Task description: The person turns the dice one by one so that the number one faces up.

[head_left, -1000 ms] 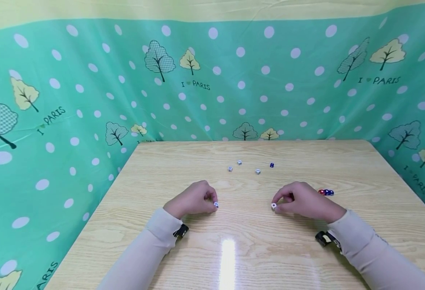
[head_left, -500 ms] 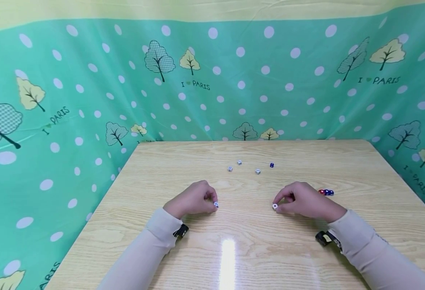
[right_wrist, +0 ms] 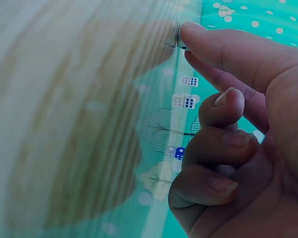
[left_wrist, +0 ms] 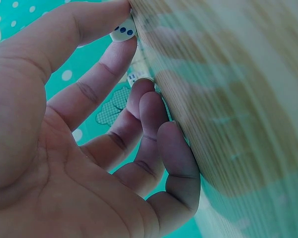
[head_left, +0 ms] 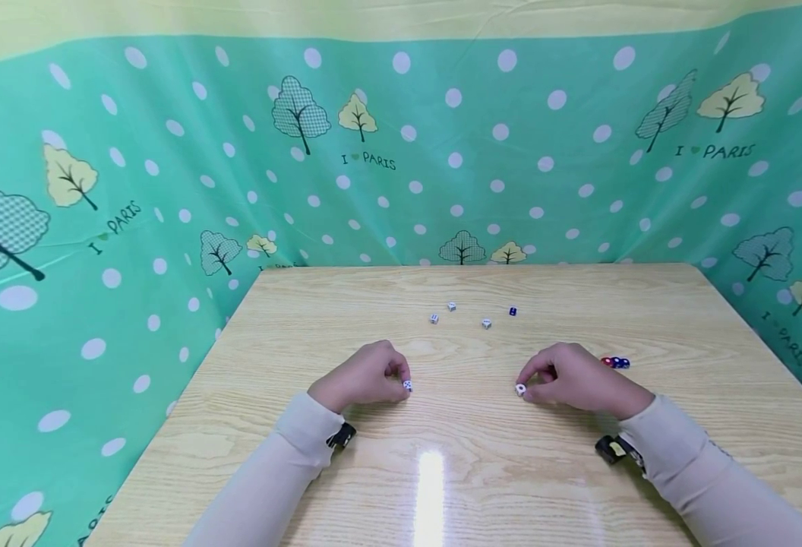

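My left hand (head_left: 367,372) pinches a white die with blue pips (head_left: 408,386) between thumb and forefinger, low over the wooden table. In the left wrist view this die (left_wrist: 123,30) sits between the two fingertips, close to the tabletop, and the other fingers are bent. To the right, my right hand (head_left: 568,377) pinches another white die (head_left: 520,390), whose single large pip faces the head camera. The right wrist view has most of that die (right_wrist: 183,43) hidden behind the thumb. A gap of bare wood separates the two hands.
Beyond the hands lie three white dice, one at the left (head_left: 434,319), one farther back (head_left: 452,307) and one nearer the middle (head_left: 486,324), plus a blue die (head_left: 513,311). A red die (head_left: 607,363) and blue dice (head_left: 621,363) form a row behind the right hand. A green curtain (head_left: 387,205) surrounds the table (head_left: 333,296).
The die in my right hand has shifted slightly to the right, its fingertips along with it. My left hand and its die stay put. The curtain at the left has drifted a little to the right.
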`<state>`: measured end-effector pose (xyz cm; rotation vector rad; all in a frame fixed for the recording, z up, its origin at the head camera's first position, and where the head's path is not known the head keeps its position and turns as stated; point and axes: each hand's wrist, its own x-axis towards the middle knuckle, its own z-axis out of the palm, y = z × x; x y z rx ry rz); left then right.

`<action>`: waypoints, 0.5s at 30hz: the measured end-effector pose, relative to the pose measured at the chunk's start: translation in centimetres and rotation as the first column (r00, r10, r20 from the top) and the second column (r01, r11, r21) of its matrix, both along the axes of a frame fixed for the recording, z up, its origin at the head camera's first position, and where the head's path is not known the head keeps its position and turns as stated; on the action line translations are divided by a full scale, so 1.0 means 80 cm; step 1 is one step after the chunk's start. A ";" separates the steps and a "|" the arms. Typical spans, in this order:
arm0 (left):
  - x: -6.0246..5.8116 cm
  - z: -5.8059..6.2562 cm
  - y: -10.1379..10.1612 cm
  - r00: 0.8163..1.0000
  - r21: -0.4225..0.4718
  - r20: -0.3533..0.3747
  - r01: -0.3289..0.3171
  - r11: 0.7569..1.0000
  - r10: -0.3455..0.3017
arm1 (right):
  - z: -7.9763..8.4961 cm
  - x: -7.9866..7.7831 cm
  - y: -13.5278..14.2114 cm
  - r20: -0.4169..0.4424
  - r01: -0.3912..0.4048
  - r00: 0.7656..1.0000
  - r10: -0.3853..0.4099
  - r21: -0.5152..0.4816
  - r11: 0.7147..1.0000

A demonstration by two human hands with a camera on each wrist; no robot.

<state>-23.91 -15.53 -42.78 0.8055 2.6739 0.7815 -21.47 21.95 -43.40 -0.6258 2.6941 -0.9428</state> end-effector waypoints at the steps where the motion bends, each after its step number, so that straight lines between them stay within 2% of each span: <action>1: 0.000 0.000 0.000 1.000 0.000 0.000 0.000 1.000 0.000 | 0.000 0.000 0.000 0.001 0.001 1.000 -0.001 0.001 1.000; 8: 0.000 -0.001 0.000 1.000 -0.001 0.003 -0.003 1.000 0.003 | -0.001 0.000 -0.001 0.006 -0.002 1.000 0.002 0.008 1.000; 15: 0.000 -0.001 0.000 1.000 0.001 -0.002 0.001 1.000 -0.001 | 0.000 0.001 -0.005 -0.035 -0.006 0.999 0.007 0.019 1.000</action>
